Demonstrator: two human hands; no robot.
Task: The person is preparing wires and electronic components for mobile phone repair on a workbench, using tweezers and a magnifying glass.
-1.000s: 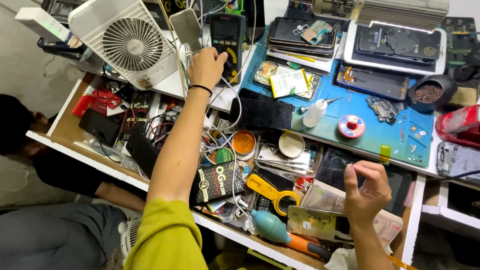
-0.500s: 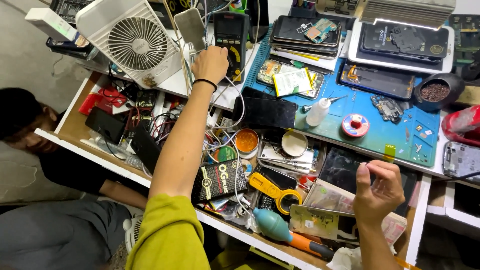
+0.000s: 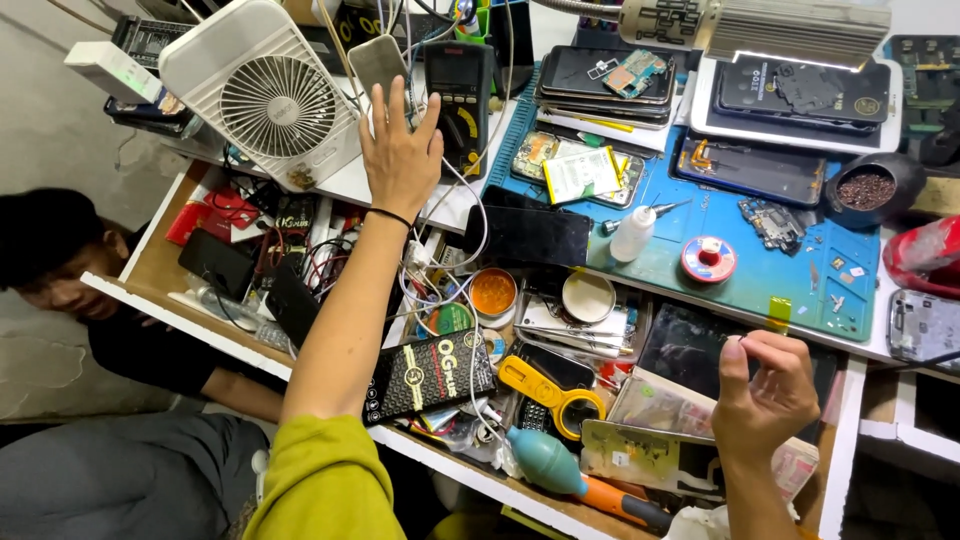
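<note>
Head view: the left hand (image 3: 400, 150), fingers spread and empty, reaches toward the black handheld multimeter (image 3: 458, 85) beside the white square desk fan (image 3: 268, 100), not yet touching it; the right hand (image 3: 765, 390) pinches something too small to identify above the cluttered wooden drawer (image 3: 160, 262).

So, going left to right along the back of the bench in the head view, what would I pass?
White fan → left hand → black multimeter → stack of phones → white tray → dark bowl.
</note>
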